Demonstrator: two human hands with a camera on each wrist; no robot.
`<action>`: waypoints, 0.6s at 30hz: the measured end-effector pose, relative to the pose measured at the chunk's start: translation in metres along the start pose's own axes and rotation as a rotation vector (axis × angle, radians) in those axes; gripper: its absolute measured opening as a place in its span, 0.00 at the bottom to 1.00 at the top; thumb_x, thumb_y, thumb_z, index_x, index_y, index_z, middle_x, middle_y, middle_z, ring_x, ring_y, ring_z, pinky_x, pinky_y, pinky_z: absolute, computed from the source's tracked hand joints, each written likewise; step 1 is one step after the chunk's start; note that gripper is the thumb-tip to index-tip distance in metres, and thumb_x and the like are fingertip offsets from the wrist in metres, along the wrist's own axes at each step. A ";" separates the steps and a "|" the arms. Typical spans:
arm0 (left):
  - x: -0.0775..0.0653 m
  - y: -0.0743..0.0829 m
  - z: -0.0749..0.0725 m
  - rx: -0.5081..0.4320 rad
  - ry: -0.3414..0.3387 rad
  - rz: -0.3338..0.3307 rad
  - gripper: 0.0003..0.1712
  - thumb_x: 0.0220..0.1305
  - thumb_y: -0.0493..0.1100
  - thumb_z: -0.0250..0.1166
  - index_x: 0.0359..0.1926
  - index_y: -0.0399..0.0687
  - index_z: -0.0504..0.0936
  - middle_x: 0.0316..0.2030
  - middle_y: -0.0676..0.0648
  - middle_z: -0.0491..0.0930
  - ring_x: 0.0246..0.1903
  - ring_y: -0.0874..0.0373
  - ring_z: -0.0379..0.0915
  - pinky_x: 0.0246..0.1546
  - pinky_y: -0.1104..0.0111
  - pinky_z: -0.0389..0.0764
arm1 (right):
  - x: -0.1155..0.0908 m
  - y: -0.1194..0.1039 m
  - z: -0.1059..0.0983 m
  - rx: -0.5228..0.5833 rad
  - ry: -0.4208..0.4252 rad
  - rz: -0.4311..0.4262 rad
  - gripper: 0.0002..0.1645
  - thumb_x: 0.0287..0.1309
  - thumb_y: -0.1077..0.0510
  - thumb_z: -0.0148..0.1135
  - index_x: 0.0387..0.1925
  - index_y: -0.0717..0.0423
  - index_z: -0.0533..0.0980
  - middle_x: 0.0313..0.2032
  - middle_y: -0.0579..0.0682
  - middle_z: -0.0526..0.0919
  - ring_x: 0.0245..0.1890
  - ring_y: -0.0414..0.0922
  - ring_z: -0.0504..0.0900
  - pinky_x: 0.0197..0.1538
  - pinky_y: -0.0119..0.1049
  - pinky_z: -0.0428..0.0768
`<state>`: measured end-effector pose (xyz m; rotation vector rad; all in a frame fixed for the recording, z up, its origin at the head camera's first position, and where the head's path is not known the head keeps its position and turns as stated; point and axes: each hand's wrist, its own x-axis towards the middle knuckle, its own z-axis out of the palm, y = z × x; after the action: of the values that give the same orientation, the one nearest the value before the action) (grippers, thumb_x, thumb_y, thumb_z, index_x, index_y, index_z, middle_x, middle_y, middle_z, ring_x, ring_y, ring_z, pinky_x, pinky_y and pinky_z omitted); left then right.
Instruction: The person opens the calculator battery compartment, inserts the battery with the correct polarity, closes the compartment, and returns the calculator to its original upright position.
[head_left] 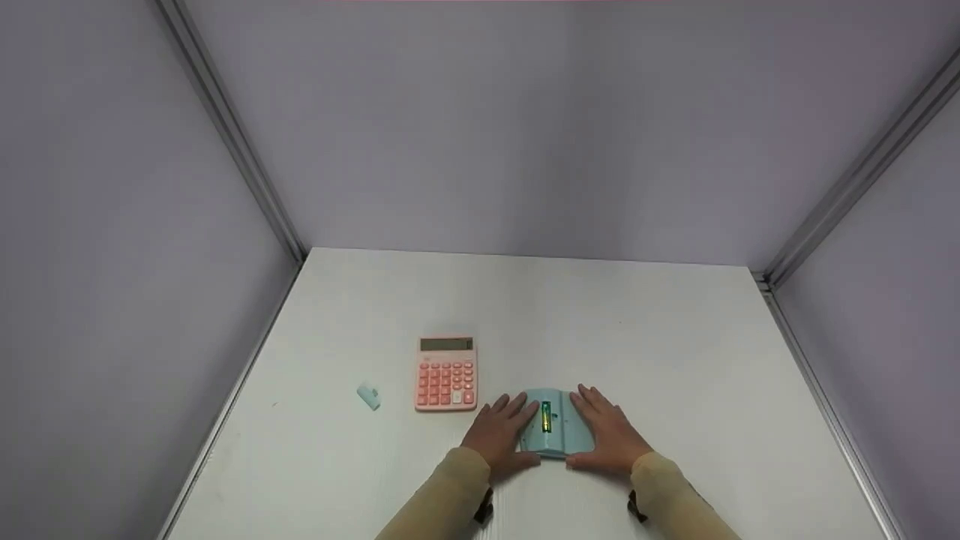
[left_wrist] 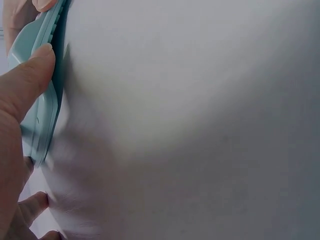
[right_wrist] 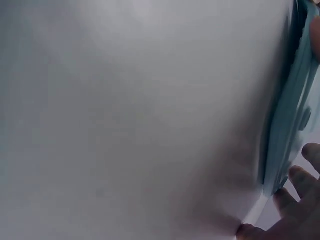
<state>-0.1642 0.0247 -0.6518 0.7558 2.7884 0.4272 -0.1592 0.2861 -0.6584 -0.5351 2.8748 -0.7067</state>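
Observation:
A light-blue calculator lies back side up near the table's front, between both hands. In its uncovered battery slot sits a green and gold battery. My left hand holds the left side, thumb on the near edge and fingers spread toward the far left corner. On the opposite side my right hand holds it likewise, thumb along the near edge and fingertips at the far right corner. A small light-blue battery cover lies apart, to the left.
A pink calculator lies face up just beyond and left of my left hand. The white table is bounded by grey panels at the back and both sides, with metal rails at the corners.

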 end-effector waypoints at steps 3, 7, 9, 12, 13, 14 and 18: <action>0.000 -0.001 0.000 -0.007 0.002 0.001 0.55 0.51 0.74 0.62 0.75 0.70 0.48 0.74 0.56 0.48 0.72 0.50 0.46 0.69 0.49 0.54 | 0.000 0.002 0.000 -0.022 -0.004 -0.001 0.72 0.29 0.19 0.67 0.74 0.48 0.55 0.74 0.51 0.51 0.73 0.56 0.48 0.65 0.69 0.53; -0.001 0.000 -0.001 -0.017 0.004 0.005 0.55 0.51 0.74 0.62 0.75 0.70 0.48 0.74 0.55 0.48 0.72 0.49 0.46 0.69 0.49 0.54 | 0.000 0.004 0.001 -0.034 -0.025 0.008 0.72 0.29 0.18 0.65 0.74 0.46 0.54 0.75 0.50 0.49 0.73 0.56 0.46 0.65 0.68 0.52; -0.002 0.001 -0.002 -0.020 0.009 0.009 0.55 0.51 0.74 0.63 0.75 0.69 0.49 0.74 0.55 0.49 0.72 0.49 0.46 0.69 0.48 0.54 | 0.000 0.004 0.001 -0.018 -0.030 0.012 0.72 0.30 0.18 0.66 0.74 0.45 0.54 0.75 0.50 0.48 0.73 0.57 0.45 0.66 0.68 0.50; -0.001 0.000 -0.001 -0.016 0.012 0.009 0.55 0.51 0.74 0.62 0.75 0.70 0.48 0.74 0.56 0.48 0.72 0.49 0.46 0.69 0.49 0.53 | 0.000 0.003 0.000 0.001 -0.029 0.009 0.71 0.30 0.19 0.66 0.74 0.46 0.54 0.75 0.51 0.48 0.73 0.58 0.45 0.66 0.69 0.49; -0.001 0.000 -0.001 -0.014 0.013 0.008 0.55 0.51 0.74 0.62 0.75 0.70 0.48 0.74 0.56 0.48 0.72 0.49 0.46 0.69 0.49 0.53 | 0.000 0.003 0.000 0.004 -0.030 0.008 0.71 0.30 0.19 0.66 0.74 0.45 0.54 0.75 0.51 0.48 0.73 0.58 0.45 0.65 0.69 0.49; -0.001 0.000 -0.001 -0.014 0.015 0.007 0.55 0.51 0.74 0.62 0.75 0.70 0.48 0.74 0.56 0.48 0.72 0.49 0.46 0.69 0.49 0.53 | 0.000 0.003 0.000 0.010 -0.027 0.007 0.71 0.30 0.19 0.67 0.74 0.46 0.54 0.75 0.51 0.48 0.73 0.58 0.45 0.65 0.70 0.49; -0.001 0.000 0.000 -0.023 0.007 0.001 0.55 0.51 0.74 0.62 0.75 0.71 0.47 0.74 0.56 0.48 0.72 0.50 0.45 0.69 0.49 0.52 | 0.000 0.004 0.001 0.010 -0.026 0.004 0.71 0.31 0.20 0.67 0.74 0.46 0.55 0.74 0.51 0.49 0.73 0.58 0.46 0.65 0.70 0.50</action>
<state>-0.1632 0.0236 -0.6513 0.7520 2.7845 0.4619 -0.1601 0.2893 -0.6609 -0.5334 2.8457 -0.7075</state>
